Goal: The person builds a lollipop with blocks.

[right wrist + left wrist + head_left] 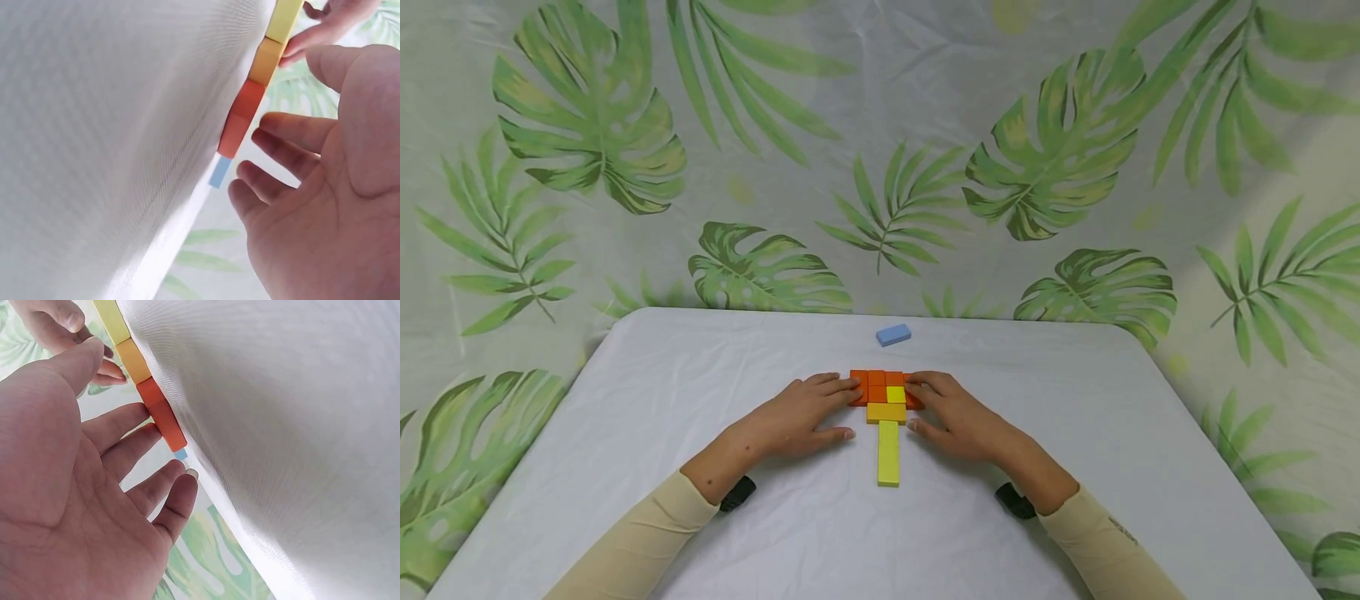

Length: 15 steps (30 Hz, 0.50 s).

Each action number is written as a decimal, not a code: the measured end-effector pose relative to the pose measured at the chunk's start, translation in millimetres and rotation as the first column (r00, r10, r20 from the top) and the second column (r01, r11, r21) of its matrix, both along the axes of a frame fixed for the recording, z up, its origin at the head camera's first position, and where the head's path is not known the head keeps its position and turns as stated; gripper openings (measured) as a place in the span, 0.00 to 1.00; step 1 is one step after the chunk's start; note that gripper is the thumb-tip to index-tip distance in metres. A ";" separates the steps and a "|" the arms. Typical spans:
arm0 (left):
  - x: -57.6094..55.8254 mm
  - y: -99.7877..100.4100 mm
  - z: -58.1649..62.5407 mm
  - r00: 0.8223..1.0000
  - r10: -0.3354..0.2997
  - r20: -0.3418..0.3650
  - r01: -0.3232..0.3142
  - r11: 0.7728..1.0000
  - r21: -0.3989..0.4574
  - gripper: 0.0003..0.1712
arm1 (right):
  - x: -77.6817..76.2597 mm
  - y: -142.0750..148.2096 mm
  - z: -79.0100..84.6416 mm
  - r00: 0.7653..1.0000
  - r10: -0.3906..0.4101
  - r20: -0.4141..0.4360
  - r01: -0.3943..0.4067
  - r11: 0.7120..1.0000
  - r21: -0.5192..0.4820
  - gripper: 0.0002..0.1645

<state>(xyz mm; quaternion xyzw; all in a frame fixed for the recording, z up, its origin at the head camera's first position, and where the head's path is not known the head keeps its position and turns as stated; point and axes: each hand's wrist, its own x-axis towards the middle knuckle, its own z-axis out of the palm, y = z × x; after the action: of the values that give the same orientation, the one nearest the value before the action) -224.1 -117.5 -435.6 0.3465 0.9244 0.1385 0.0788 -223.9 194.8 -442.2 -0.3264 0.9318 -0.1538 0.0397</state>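
Wooden blocks lie flat together at the table's middle in the head view. Small orange-red blocks [876,378] and a small bright yellow block [896,395] sit between a red block at the left end [859,376] and one at the right end [914,403]. Below them an orange block [886,412] lies crosswise, above a long yellow-green block [888,454]. My left hand [805,417] touches the left red end with two fingertips, fingers loosely extended. My right hand [962,421] has its fingertips at the right red end, thumb beside the orange block.
A blue block [893,335] lies apart, near the far edge of the white-covered table [715,350]. Behind the table hangs a leaf-patterned cloth [917,108]. Black wrist devices show under the left wrist [737,494] and under the right wrist [1017,502].
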 end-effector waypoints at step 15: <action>2.6 0.3 4.0 1.000 -0.009 -0.009 0.009 1.000 -0.005 0.41 | -30.0 -2.3 9.5 0.999 -0.038 -0.002 0.038 0.999 -0.006 0.34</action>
<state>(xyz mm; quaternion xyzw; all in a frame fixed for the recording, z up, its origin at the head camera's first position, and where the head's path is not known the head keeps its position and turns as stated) -221.6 -117.2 -431.6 0.3509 0.9236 0.1341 0.0763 -253.9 192.5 -432.7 -0.3087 0.9375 -0.1570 0.0348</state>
